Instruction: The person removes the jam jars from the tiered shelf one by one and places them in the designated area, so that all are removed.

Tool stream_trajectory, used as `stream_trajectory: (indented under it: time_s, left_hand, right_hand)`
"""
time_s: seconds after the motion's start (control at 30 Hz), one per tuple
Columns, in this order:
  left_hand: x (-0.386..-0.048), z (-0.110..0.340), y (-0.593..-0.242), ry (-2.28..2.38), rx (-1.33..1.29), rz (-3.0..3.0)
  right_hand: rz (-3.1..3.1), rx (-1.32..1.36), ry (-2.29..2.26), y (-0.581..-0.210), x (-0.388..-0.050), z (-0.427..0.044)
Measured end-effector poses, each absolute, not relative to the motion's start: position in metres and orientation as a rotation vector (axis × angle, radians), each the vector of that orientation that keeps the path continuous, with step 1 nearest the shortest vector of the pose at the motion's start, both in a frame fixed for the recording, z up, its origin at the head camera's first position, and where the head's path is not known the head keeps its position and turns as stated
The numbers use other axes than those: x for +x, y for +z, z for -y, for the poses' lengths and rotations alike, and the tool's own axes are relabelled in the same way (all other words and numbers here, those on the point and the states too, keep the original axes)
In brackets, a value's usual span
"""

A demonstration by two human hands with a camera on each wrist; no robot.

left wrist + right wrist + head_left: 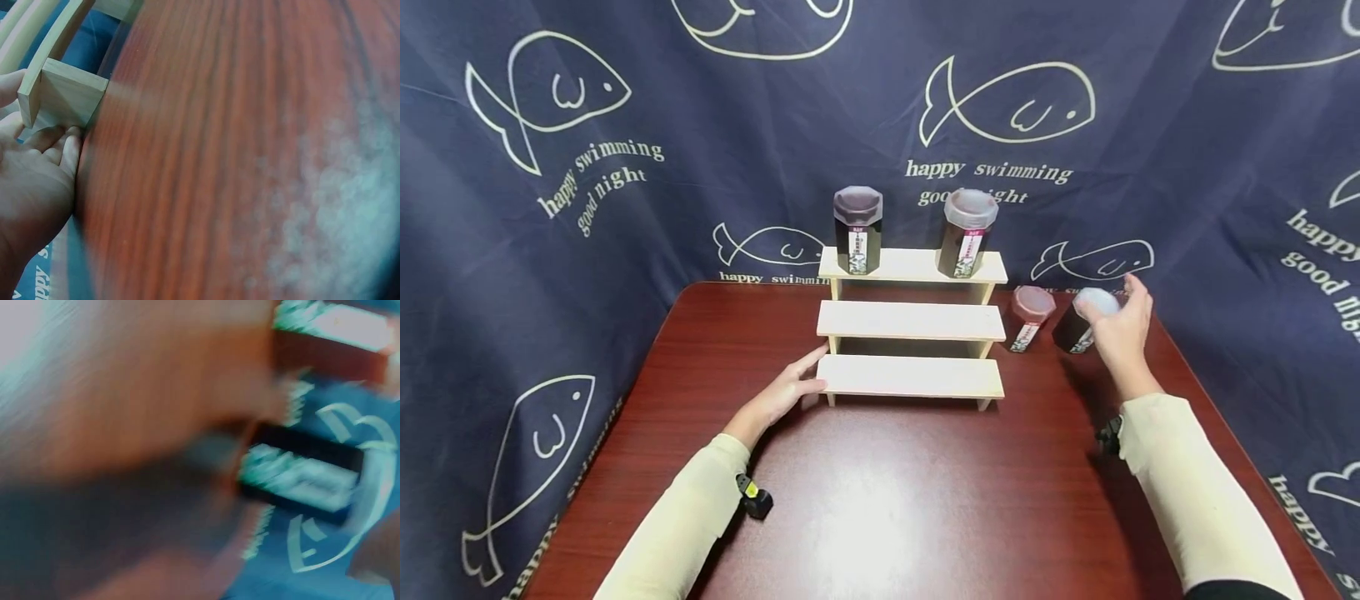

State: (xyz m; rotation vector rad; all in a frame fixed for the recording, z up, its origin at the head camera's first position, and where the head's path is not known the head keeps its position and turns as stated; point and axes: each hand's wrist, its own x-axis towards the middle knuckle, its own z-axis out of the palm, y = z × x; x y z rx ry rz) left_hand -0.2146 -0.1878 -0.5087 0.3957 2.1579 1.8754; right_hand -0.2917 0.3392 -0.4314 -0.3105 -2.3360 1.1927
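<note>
A three-tier pale wooden display rack [910, 375] stands on the table. Its lowest step's left end is held by my left hand [782, 393]; in the left wrist view, fingers of that hand [34, 181] lie above and below the board end [34, 94]. At the right, my right hand [1123, 333] reaches over a dark jar with a whitish lid [1067, 329], fingers spread apart. The blurred right wrist view shows this jar [300, 481] with a fingertip [378, 553] near its lid. Beside it stands a jar with a reddish lid [1030, 312].
Two dark labelled jars, one left [858, 233] and one right [966, 237], stand on the rack's top step. A glossy red-brown table [760, 517] lies beneath. Dark blue cloth [760, 142] with fish drawings hangs behind and at both sides.
</note>
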Motion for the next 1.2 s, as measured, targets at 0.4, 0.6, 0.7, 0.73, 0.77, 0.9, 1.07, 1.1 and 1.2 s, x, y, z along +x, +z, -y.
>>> stream_trajectory:
  time_s: [0.4,0.6,0.7,0.73,0.77,0.9,1.07,1.1,1.2]
  left_hand:
    - [-0.215,0.188,-0.507,1.887,0.408,-2.145]
    - [-0.216,0.188,-0.508,1.875,0.404,-2.152]
    - [-0.215,0.189,-0.508,1.871,0.403,-2.160]
    - [-0.215,0.189,-0.508,1.869,0.406,-2.165]
    - [-0.215,0.189,-0.508,1.868,0.406,-2.168]
    - [-0.216,0.190,-0.508,1.864,0.408,-2.176]
    - [-0.216,0.189,-0.508,1.873,0.400,-2.168]
    - [-0.215,0.189,-0.508,1.875,0.402,-2.163]
    - [-0.215,0.190,-0.509,1.875,0.404,-2.162]
  right_hand:
    - [2.193,0.185,1.349,-0.366,-0.293,-0.247]
    - [2.313,0.319,1.347,-0.352,-0.295,-0.209]
    - [2.391,0.325,1.320,-0.348,-0.297,-0.196]
    - [2.418,0.317,1.320,-0.347,-0.297,-0.192]
    - [2.442,0.305,1.325,-0.346,-0.298,-0.188]
    - [2.509,0.250,1.345,-0.346,-0.302,-0.174]
    - [2.490,0.229,1.413,-0.349,-0.307,-0.161]
    - [2.487,0.220,1.413,-0.350,-0.308,-0.160]
    - [2.500,0.172,1.375,-0.352,-0.311,-0.156]
